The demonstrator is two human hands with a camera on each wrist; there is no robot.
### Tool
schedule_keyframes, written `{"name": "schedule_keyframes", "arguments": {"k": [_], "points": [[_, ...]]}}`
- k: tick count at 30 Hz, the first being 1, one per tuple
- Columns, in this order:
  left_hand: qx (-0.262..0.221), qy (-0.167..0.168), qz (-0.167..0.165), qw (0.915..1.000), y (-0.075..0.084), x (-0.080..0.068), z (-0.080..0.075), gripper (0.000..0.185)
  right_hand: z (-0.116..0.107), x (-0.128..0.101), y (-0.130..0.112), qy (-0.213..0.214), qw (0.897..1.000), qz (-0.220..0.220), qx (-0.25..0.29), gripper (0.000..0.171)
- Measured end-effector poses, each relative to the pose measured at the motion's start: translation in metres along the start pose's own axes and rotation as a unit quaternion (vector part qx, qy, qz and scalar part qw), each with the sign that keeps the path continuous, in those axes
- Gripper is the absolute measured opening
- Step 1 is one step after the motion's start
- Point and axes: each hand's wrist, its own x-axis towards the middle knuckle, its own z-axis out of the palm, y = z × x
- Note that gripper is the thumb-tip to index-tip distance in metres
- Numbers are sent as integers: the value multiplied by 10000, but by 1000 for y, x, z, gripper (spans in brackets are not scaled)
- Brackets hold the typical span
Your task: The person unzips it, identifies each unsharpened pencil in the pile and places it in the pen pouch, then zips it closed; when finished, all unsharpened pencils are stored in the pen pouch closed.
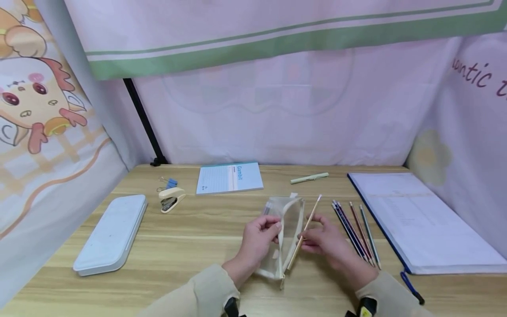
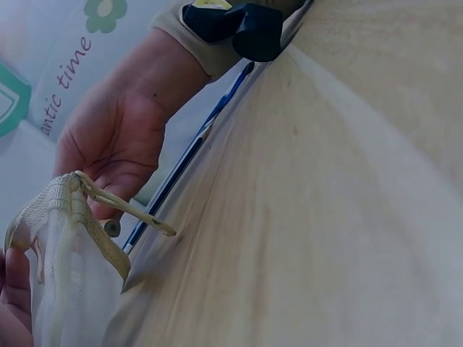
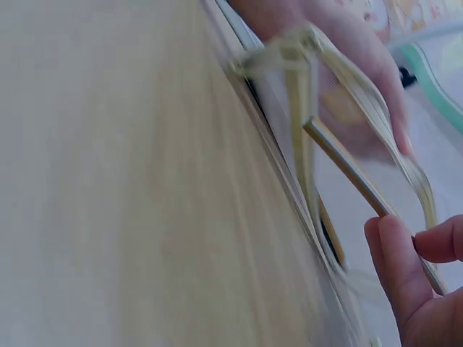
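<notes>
Mesh pouch [image 1: 283, 233] pinched in L hand [image 1: 259, 240], pencil [image 1: 304, 231] gripped in R hand [image 1: 328, 242] at its mouth.

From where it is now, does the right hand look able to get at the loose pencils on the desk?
Probably yes: the loose pencils lie just beside the right hand, nothing between, though it already holds a pencil.

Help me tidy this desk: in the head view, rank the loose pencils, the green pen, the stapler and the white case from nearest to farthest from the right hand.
From the right hand:
1. Loose pencils, just to its right.
2. Green pen, behind it toward the curtain.
3. Stapler, far across to the left.
4. White case, farthest left, near the desk edge.
</notes>
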Motion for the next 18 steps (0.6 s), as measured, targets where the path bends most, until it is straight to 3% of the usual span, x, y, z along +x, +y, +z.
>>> {"name": "schedule_keyframes", "arguments": {"k": [8,15,18], "points": [[-6,-110,-39,9999,-1,-1,3,17,12,0,-1,24,9999,-35,116,55],[-9,-210,-151,9997,-1,-1,5,17,11,7,-1,595,9970,73,489,55],[-17,-220,-195,9996,-1,-1,6,17,16,5,1,586,9964,132,598,54]]}}
